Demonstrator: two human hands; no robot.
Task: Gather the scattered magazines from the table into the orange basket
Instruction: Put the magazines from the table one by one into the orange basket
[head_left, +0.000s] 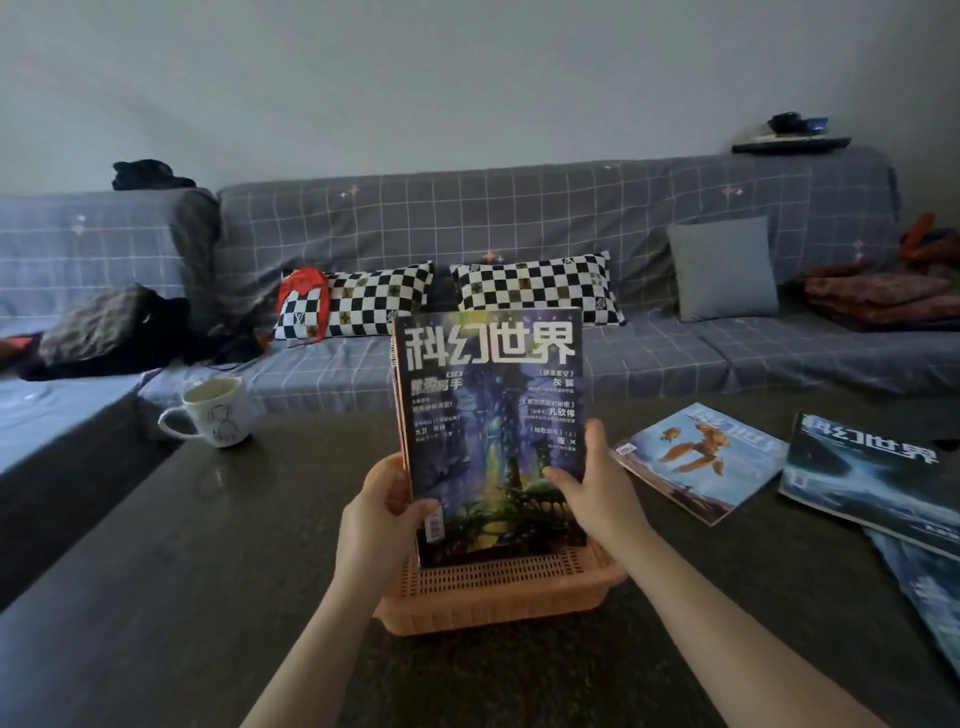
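A small stack of magazines (493, 431) stands upright between both hands, its lower edge down inside the orange basket (498, 592) on the dark worktop (208, 571). The risk, as I judge it, is that the tall stack leans or fans apart once released, since the shallow basket wall braces only its foot; it could tip out or drag the light basket over. The left hand (382, 512) grips the spine side, its thumb curled over the front cover's lower corner. The right hand (589, 483) presses the opposite edge, fingers (595, 439) fairly straight along it and thumb on the cover. To the right of the right hand, three more magazines lie flat: an orange-robot cover (696, 460), a dark blue one (878, 473), and another (924, 592) partly beneath it.
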